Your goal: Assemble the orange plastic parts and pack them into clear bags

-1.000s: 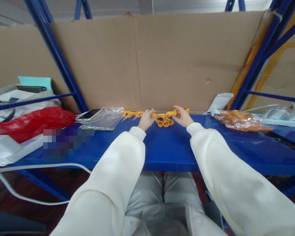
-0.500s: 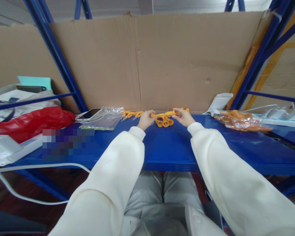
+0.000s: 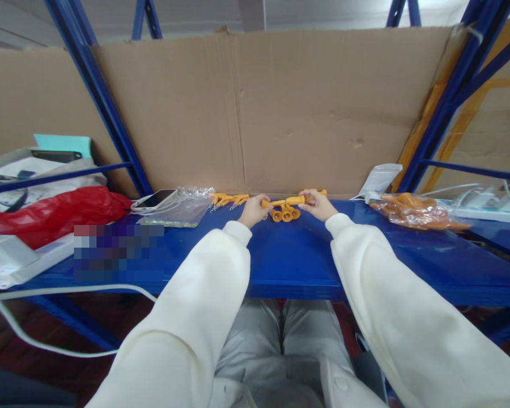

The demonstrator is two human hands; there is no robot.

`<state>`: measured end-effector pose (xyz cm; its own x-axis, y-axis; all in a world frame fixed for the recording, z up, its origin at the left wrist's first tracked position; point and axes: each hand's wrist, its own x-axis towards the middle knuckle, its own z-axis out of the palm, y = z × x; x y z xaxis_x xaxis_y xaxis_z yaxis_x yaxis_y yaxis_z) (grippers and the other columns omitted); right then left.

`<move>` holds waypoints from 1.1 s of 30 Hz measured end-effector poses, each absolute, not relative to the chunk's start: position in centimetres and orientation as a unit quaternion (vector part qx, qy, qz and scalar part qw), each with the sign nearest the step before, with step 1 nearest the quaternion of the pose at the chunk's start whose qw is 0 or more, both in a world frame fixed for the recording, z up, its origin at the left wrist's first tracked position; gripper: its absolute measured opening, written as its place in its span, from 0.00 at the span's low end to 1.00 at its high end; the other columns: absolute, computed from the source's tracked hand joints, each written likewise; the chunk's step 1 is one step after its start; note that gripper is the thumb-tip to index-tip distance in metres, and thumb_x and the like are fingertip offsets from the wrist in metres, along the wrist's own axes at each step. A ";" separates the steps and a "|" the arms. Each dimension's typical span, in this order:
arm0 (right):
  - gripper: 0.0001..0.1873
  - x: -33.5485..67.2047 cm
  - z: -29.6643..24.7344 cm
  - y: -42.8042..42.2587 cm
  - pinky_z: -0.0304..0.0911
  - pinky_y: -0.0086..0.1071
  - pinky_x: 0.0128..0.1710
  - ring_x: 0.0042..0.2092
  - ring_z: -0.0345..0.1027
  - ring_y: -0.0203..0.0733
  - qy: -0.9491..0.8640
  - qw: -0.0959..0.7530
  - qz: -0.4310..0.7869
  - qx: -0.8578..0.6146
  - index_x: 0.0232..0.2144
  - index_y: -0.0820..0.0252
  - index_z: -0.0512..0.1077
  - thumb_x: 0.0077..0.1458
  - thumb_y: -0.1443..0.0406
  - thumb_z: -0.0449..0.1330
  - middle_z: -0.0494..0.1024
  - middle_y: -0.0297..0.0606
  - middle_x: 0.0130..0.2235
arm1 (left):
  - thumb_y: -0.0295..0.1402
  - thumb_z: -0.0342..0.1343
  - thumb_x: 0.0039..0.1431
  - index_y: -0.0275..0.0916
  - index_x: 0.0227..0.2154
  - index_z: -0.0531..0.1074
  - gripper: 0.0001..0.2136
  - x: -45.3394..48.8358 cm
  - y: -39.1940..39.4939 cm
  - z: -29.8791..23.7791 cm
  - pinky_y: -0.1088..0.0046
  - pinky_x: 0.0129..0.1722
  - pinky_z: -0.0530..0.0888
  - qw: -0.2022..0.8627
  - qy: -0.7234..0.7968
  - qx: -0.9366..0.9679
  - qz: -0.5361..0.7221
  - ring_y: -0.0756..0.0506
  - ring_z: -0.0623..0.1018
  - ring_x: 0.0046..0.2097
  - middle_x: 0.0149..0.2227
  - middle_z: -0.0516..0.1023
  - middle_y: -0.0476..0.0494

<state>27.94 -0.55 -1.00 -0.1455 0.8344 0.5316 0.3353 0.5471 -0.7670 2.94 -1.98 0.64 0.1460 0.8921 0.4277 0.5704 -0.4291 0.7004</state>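
Observation:
Between thumb and fingers of my left hand point(image 3: 253, 212) is a slim yellow-orange plastic part point(image 3: 276, 203). My right hand point(image 3: 322, 205) is closed on a thicker yellow-orange plastic piece point(image 3: 296, 200), whose end meets or lies very near the slim part; I cannot tell whether they are joined. Several yellow round cup-shaped ends point(image 3: 286, 216) face me just below, on the blue shelf. To the left of my left hand lie yellow pieces with wavy metal tips point(image 3: 227, 199). My fingers hide portions of both held parts.
A clear plastic bag point(image 3: 182, 208) and a phone point(image 3: 159, 198) with a white cable lie left. Beyond them are a red bag point(image 3: 59, 209) and a white power strip point(image 3: 34, 266). Orange items in clear wrap point(image 3: 412, 211) lie right. Cardboard point(image 3: 301, 113) stands behind the blue shelf point(image 3: 293, 266).
The view has tilted up slightly. Both hands keep their grip in nearly the same place, with the yellow parts between them shifted a little.

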 end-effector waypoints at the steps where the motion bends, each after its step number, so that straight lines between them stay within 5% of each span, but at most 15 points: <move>1: 0.19 28.0 -1.0 -0.6 0.70 0.56 0.57 0.51 0.78 0.53 -0.719 0.507 0.247 -0.406 0.45 0.57 0.74 0.49 0.65 0.69 0.78 0.47 0.52 | 0.26 0.63 0.58 0.35 0.41 0.74 0.09 2.9 -2.0 0.6 0.79 0.21 0.72 0.202 0.499 0.729 0.424 0.51 0.77 0.21 0.25 0.75 0.54; 15: 0.19 27.9 -0.8 -0.9 0.68 0.67 0.56 0.54 0.75 0.57 -0.743 0.490 0.204 -0.408 0.43 0.54 0.76 0.47 0.65 0.71 0.79 0.43 0.52 | 0.24 0.64 0.57 0.36 0.40 0.74 0.09 2.8 -2.3 0.9 0.81 0.21 0.70 0.216 0.505 0.729 0.408 0.52 0.74 0.19 0.19 0.70 0.57; 21: 0.16 27.9 -0.9 -0.7 0.68 0.61 0.59 0.55 0.75 0.54 -0.726 0.499 0.207 -0.425 0.40 0.57 0.75 0.48 0.65 0.71 0.81 0.46 0.46 | 0.25 0.65 0.54 0.37 0.38 0.78 0.08 2.5 -2.0 1.2 0.72 0.34 0.79 0.126 0.492 0.763 0.400 0.48 0.79 0.26 0.28 0.79 0.49; 24: 0.17 28.0 -1.0 -0.4 0.71 0.61 0.55 0.48 0.79 0.54 -0.716 0.498 0.225 -0.434 0.41 0.58 0.75 0.49 0.60 0.72 0.81 0.47 0.43 | 0.25 0.65 0.53 0.37 0.38 0.78 0.09 2.5 -1.9 1.3 0.70 0.38 0.79 0.111 0.480 0.770 0.405 0.46 0.81 0.31 0.33 0.82 0.45; 28: 0.18 28.3 -1.1 -0.2 0.74 0.63 0.50 0.38 0.80 0.51 -0.704 0.494 0.270 -0.434 0.39 0.58 0.73 0.49 0.56 0.72 0.82 0.45 0.40 | 0.26 0.65 0.54 0.35 0.40 0.77 0.09 2.7 -2.1 1.1 0.74 0.29 0.77 0.140 0.485 0.758 0.413 0.51 0.77 0.23 0.32 0.80 0.47; 33: 0.20 28.3 -1.0 -0.4 0.72 0.59 0.54 0.48 0.78 0.52 -0.706 0.509 0.265 -0.414 0.37 0.56 0.71 0.45 0.58 0.74 0.81 0.44 0.42 | 0.24 0.64 0.57 0.35 0.40 0.75 0.09 3.0 -2.5 1.2 0.80 0.20 0.71 0.218 0.488 0.724 0.437 0.53 0.74 0.19 0.26 0.75 0.54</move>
<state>28.27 -0.43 -0.97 -0.1383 0.8547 0.5003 0.3148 0.5169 -0.7960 2.99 -2.52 1.22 0.1424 0.8962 0.4201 0.5150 -0.4296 0.7418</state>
